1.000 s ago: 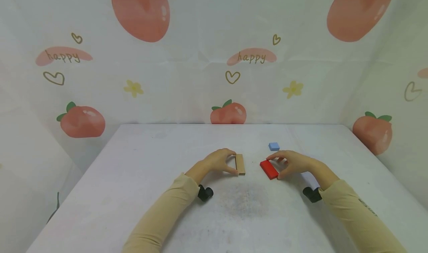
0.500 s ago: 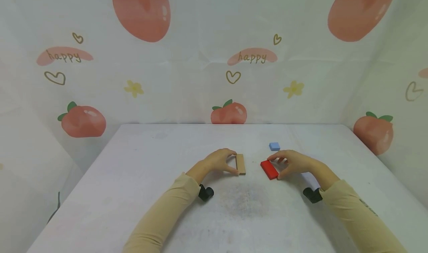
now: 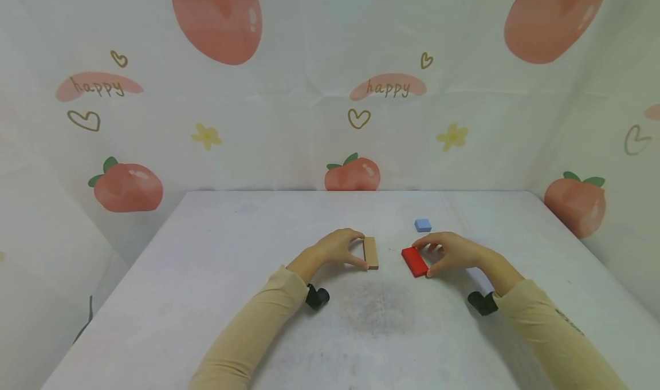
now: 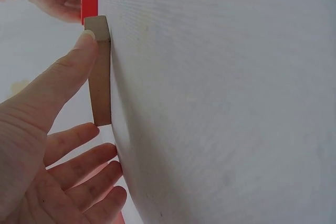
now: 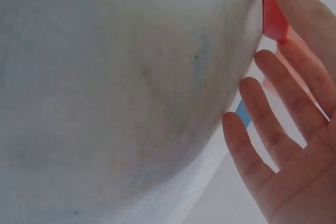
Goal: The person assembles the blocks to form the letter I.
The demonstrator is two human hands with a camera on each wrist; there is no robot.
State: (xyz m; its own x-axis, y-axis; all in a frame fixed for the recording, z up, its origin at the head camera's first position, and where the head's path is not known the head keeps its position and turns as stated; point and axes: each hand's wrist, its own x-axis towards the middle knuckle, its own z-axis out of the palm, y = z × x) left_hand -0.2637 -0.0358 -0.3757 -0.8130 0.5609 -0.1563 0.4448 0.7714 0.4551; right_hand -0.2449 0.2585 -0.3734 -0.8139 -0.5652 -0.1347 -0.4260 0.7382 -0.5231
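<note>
Between its thumb and index finger, my left hand (image 3: 341, 249) pinches a flat wooden block (image 3: 370, 253) by its two short ends. In the left wrist view the thumb presses the near end of the wooden block (image 4: 101, 85), and the other fingers stretch out beyond it. A red flat block (image 3: 415, 262) lies at a slant to its right. My right hand (image 3: 454, 251) pinches this one, index finger at the far end and thumb at the near corner. The right wrist view shows only part of the red block (image 5: 274, 14), with the remaining fingers spread.
A small blue block (image 3: 423, 225) lies behind the right hand on the white table (image 3: 232, 298). A black wrist camera (image 3: 317, 297) hangs under the left forearm, another black camera (image 3: 482, 302) under the right. A fruit-printed curtain (image 3: 289, 115) stands behind the table.
</note>
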